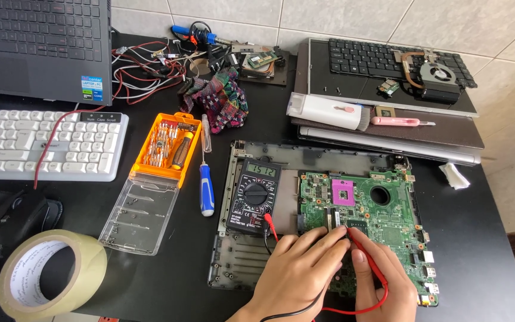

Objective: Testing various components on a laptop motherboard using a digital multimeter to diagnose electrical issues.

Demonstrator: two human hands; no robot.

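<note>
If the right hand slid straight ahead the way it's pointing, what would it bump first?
Probably the pink square socket on the green circuit board; the right hand points up the board toward it, though depth is unclear.

Count, head view. Hands: two, lower centre, left hand [296,277] and right hand [382,286]. Probes: one red probe [368,256]. Multimeters: one multimeter [255,195], centre. Circuit boards: one green motherboard [382,214]. Screwdrivers: one blue-handled screwdriver [206,182]. Bit sets: one orange bit case [165,143]. Tape rolls: one tape roll [46,275], lower left. Keyboards: one white keyboard [43,143] at left. Mice: one black mouse [19,219]. Laptops: one open laptop [40,48], upper left. Cooling fans: one cooling fan [439,76], upper right.
</note>
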